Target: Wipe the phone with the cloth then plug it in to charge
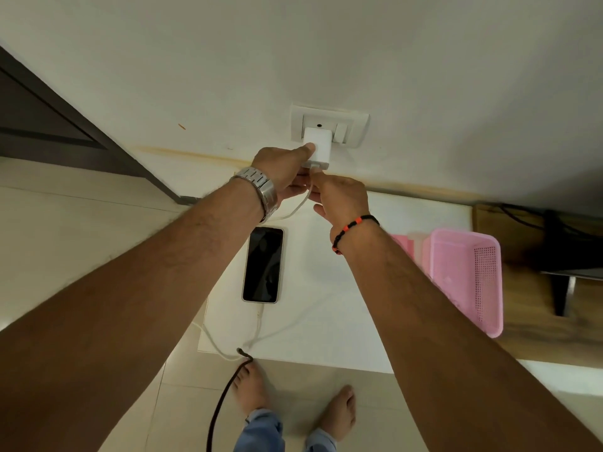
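A phone with a dark screen lies face up on the white table, with a white cable plugged into its near end. A white charger block sits in the wall socket plate. My left hand, with a steel watch on the wrist, grips the charger's left side. Just under the charger, my right hand pinches the cable's plug end. No cloth is in view.
A pink plastic basket stands on the table to the right. A dark stand rests on a wooden surface at far right. A dark cord hangs over the table's near edge above my bare feet. A dark door frame is at left.
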